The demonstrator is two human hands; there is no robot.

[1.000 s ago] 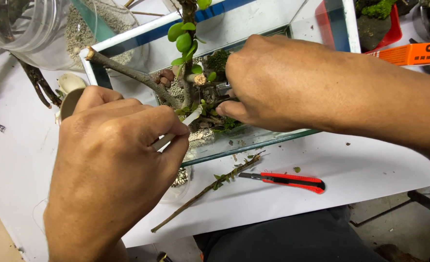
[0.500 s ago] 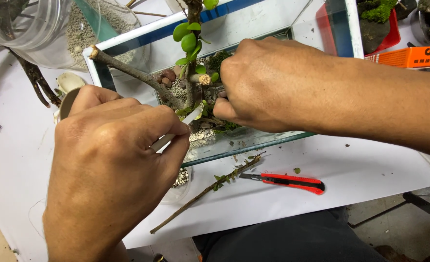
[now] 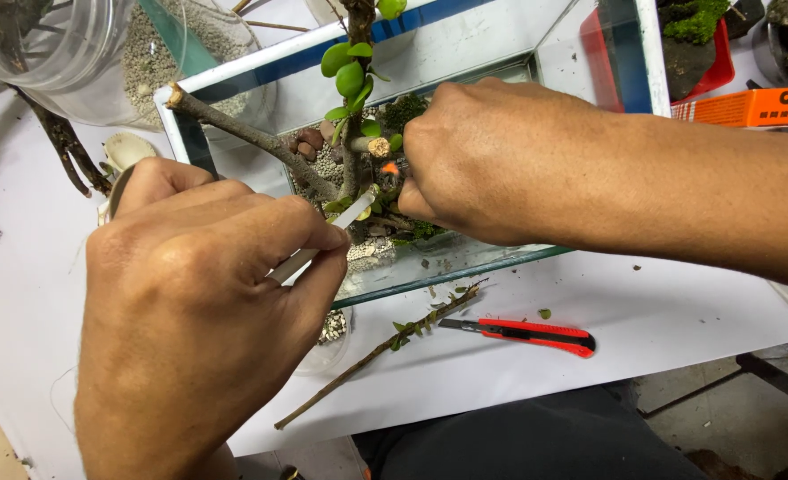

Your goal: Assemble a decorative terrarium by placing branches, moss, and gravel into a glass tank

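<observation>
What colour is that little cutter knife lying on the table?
The cutter knife has a red and black handle, seen clearly in the head view.

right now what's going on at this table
A person is working inside a glass tank on a white table. The left hand holds a thin white tool tipped into the plants. The right hand reaches in by the small tree. A red knife and a twig lie in front.

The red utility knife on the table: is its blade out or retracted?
Out. The red utility knife lies flat on the white table, apart from both hands, and a grey blade sticks out of its left end toward the twig.
</observation>
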